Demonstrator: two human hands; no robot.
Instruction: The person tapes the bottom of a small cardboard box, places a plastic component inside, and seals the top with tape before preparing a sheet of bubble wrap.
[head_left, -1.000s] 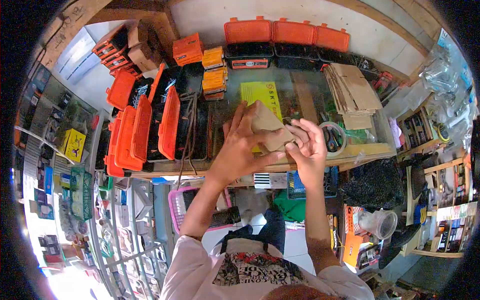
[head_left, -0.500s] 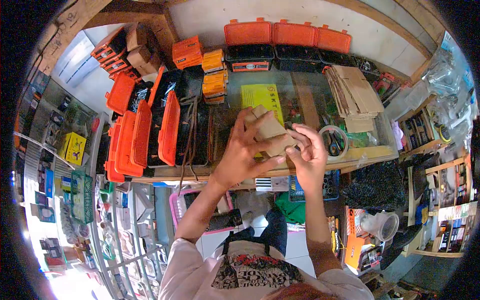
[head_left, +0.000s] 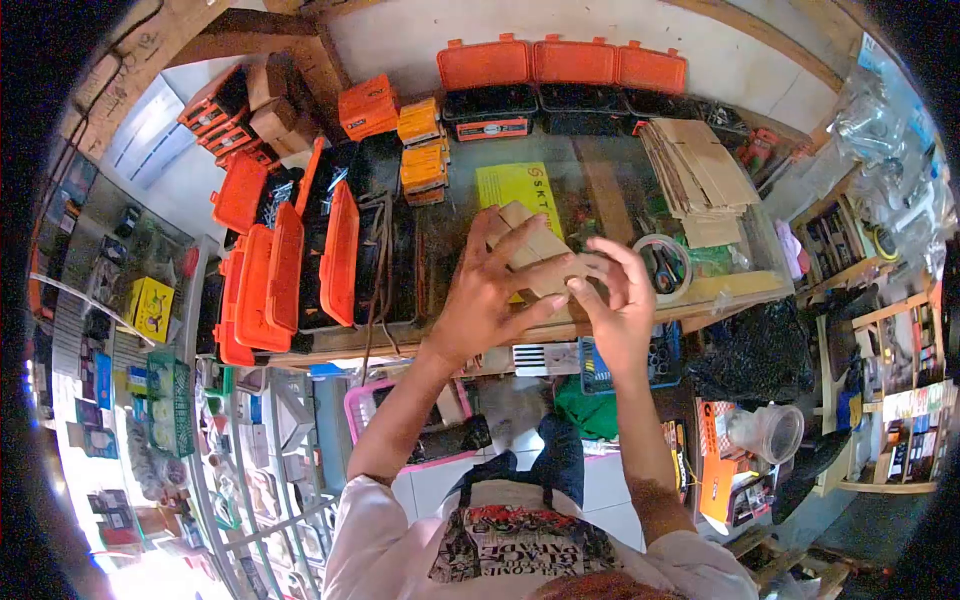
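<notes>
A small brown cardboard box (head_left: 540,247) is held up over the front of the glass-topped counter. My left hand (head_left: 490,290) wraps it from the left, fingers spread across its upper face and thumb along the lower edge. At the box's right end my right hand (head_left: 617,300) pinches the edge between thumb and fingers; what its fingertips press on is partly hidden. Behind the box lies a yellow box marked SKT (head_left: 515,185) on the glass. A roll of tape (head_left: 683,270) with scissors inside its ring rests just right of my right hand.
Flattened cardboard boxes (head_left: 700,180) are stacked at the counter's right. Black cases with orange lids (head_left: 340,255) stand open on the left, more (head_left: 485,65) along the back. Small orange-yellow boxes (head_left: 424,170) sit between them. Below the counter are a pink-rimmed tray (head_left: 352,405) and a blue crate (head_left: 597,372).
My right fingers have shifted slightly at the box's right end. The view has moved a little; the box stays between both hands.
</notes>
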